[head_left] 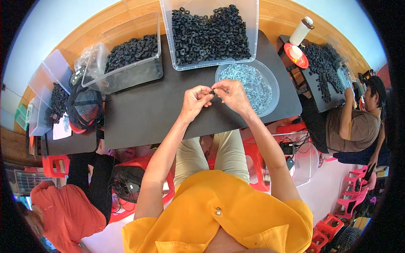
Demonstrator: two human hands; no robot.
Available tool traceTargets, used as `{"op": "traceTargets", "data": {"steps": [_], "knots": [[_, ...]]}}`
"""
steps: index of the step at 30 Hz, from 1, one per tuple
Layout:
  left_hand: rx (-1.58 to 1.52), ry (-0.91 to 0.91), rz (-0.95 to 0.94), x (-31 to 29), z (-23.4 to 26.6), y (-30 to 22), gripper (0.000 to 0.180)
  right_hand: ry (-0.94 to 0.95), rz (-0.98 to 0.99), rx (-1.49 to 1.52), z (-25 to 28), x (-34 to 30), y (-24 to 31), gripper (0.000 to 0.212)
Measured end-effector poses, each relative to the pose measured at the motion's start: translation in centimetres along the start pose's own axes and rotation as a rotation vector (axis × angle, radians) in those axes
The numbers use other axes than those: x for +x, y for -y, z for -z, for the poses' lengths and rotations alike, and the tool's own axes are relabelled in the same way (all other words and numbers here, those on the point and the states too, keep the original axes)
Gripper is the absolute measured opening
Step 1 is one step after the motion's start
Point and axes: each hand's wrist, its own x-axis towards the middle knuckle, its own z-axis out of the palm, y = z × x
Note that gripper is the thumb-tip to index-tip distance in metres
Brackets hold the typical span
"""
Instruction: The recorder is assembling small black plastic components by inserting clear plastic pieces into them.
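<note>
Over the dark table [139, 122], my left hand [196, 100] pinches a small black part [212, 92] between thumb and fingers. My right hand [231, 95] meets it from the other side, its fingertips closed at the same part. Whether the right fingers also hold a second small piece is hidden. Under and beside my right hand stands a round clear tub [276, 95] of small shiny metal pieces [257, 90], which look like springs. Beyond my hands, a clear bin [215, 64] holds many small black ring-like parts [211, 36].
Left of that bin, another clear bin [126, 80] contains more black parts. A dark cap [84, 105] lies on the left side table. At right, a person in a brown shirt [354, 128] sits by a black pile [322, 69]; a person in red [69, 211] is at lower left.
</note>
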Motion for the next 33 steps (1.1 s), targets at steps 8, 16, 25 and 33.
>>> {"op": "traceTargets", "data": {"steps": [8,16,25,33], "knots": [[0.093,-0.066,0.008,-0.4,-0.4,0.5,0.013,-0.029,0.166,-0.53,-0.7,-0.1,1.6,0.01],[0.14,-0.169,-0.055,-0.5,-0.4,0.3,0.011,-0.009,0.2,-0.697,-1.8,0.4,2.1,0.011],[0.132,-0.195,-0.072,-0.4,0.2,1.7,0.011,-0.028,0.243,-0.766,-2.9,0.1,2.8,0.006],[-0.086,-0.253,-0.01,-0.5,-0.2,-0.4,0.012,-0.076,0.35,-0.546,-3.3,-0.9,1.7,0.023]]}}
